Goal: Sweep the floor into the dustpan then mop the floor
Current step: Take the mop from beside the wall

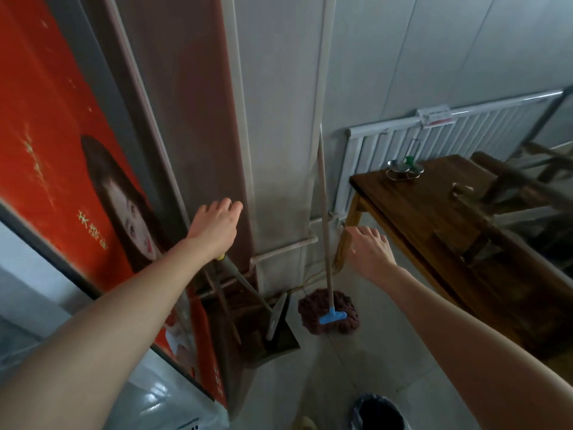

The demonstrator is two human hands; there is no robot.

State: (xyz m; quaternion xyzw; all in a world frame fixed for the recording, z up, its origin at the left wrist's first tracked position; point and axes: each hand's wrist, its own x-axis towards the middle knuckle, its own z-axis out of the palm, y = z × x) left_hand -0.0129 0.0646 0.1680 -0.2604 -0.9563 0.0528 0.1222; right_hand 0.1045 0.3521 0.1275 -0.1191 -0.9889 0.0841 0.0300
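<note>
At the foot of a grey wall corner, a mop (pixel 313 308) with a dark red string head, a blue plastic clamp and a long pale wooden pole stands on the pale tiled floor (pixel 366 367), its pole leaning up against the wall. Just left of it sits a dark metal dustpan (pixel 280 335), whose long handle slants up to a yellow tip under the person's left wrist. The left grip (pixel 215 226), a bare hand seen from the back, hangs over that tip with fingers bent forward; whether it holds anything cannot be told. The right grip (pixel 370 252) is wide, fingers spread and empty, near the mop pole but apart from it. To the right stands a brown wooden counter (pixel 434 206) carrying a small metal dish (pixel 403 172), with a white ribbed radiator (pixel 449 135) behind. A red poster (pixel 55 135) fills the left side, and a black-lined bin (pixel 378 411) sits at the bottom edge.
</note>
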